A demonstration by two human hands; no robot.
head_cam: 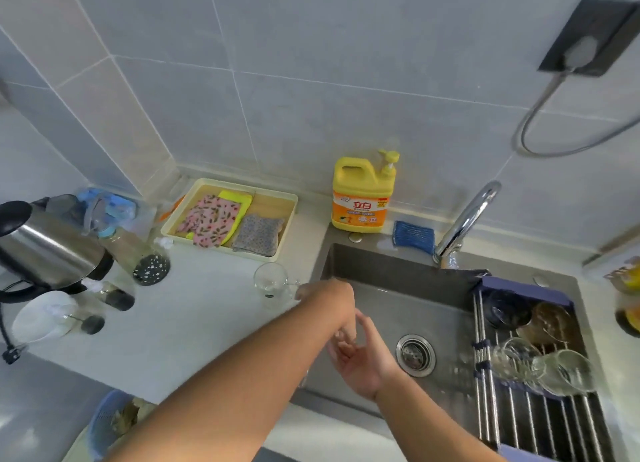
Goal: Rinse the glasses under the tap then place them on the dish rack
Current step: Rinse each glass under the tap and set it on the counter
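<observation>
A clear glass mug (pixel 272 283) stands on the counter just left of the sink (pixel 381 309). My left hand (pixel 323 293) reaches across to it, blurred fingertips at its handle; whether they grip it is unclear. Over the sink basin, my right hand (pixel 356 354) hovers palm up with fingers loosely apart and holds nothing. The chrome tap (pixel 464 219) arches over the sink's back edge. The roll-up dish rack (pixel 540 423) covers the sink's right side, with two clear glasses (pixel 516 357) (pixel 568 371) lying on it.
A dark bowl (pixel 507 309) and a brown glass dish (pixel 550 323) also sit on the rack. A yellow detergent bottle (pixel 362 198), a blue sponge (pixel 414 236) and a tray of cloths (pixel 294 201) line the wall. Far left stand a kettle (pixel 45 246), a bottle (pixel 138 250) and a plate (pixel 41 317).
</observation>
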